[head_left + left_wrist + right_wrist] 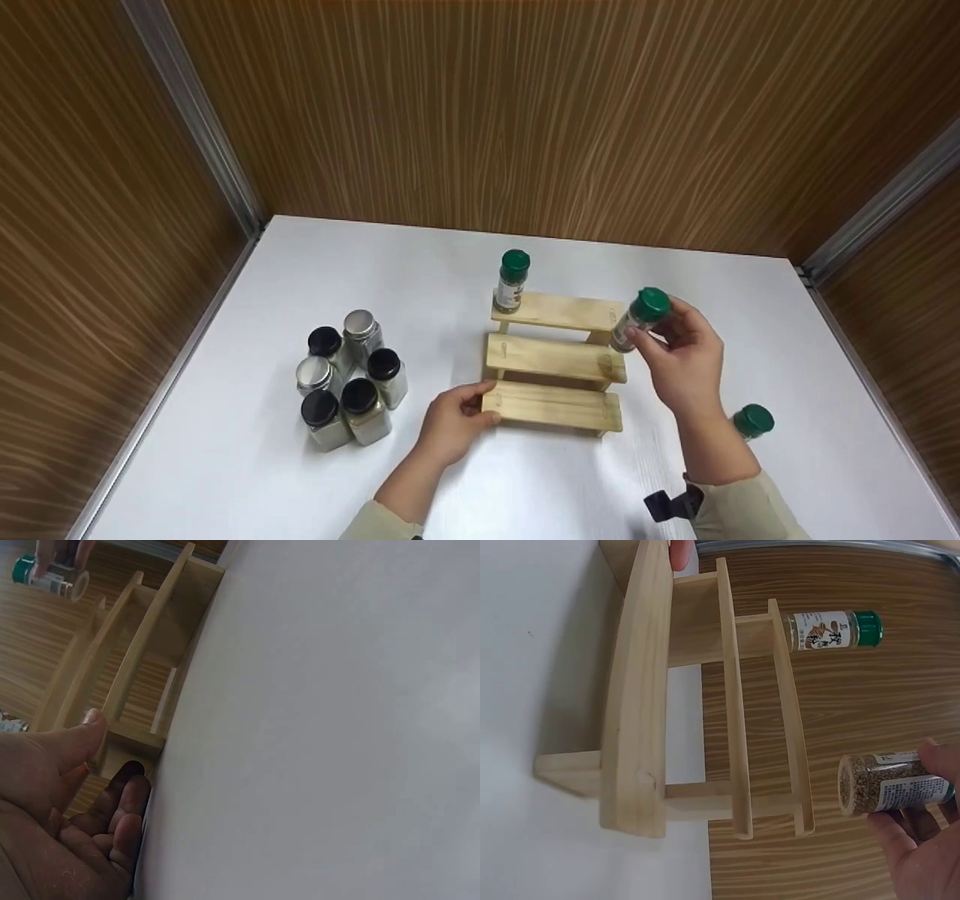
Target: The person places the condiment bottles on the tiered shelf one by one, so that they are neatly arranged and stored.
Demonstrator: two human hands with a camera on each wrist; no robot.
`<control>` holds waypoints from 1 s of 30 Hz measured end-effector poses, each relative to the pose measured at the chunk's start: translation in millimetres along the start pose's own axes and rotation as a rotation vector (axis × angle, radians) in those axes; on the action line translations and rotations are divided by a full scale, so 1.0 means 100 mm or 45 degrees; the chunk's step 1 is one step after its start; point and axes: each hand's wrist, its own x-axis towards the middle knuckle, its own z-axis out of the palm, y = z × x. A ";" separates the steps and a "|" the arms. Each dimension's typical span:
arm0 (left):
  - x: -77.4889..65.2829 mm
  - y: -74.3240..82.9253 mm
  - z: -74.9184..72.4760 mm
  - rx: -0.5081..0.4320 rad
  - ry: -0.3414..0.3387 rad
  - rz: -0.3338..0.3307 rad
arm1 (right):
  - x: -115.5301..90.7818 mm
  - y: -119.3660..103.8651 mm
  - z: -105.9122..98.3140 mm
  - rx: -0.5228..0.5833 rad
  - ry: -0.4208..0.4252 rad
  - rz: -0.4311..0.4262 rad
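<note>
A three-step wooden rack (555, 358) stands on the white table. My left hand (454, 424) grips the left end of its lowest step, thumb in front, as the left wrist view also shows. Between thumb and fingers, my right hand (686, 356) holds a green-capped spice jar (892, 781), tilted, off the right end of the upper steps. Brownish grains fill that jar, and it touches no step in the right wrist view. Another green-capped spice jar (512, 281) stands upright at the left end of the top step.
Left of the rack is a cluster of several square jars (346, 382) with black or silver lids. A further green-capped jar (752, 421) stands at the right, partly hidden by my right forearm. Wood-grain panels (480, 112) enclose the white table (420, 262) at back and sides.
</note>
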 end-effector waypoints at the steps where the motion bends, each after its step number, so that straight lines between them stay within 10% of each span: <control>1: 0.00 0.00 0.00 -0.003 -0.001 -0.001 | 0.02 -0.01 0.02 0.005 -0.008 -0.011; 30: -0.01 0.03 0.00 0.011 0.001 -0.036 | 0.41 -0.04 0.55 0.020 -0.252 -0.020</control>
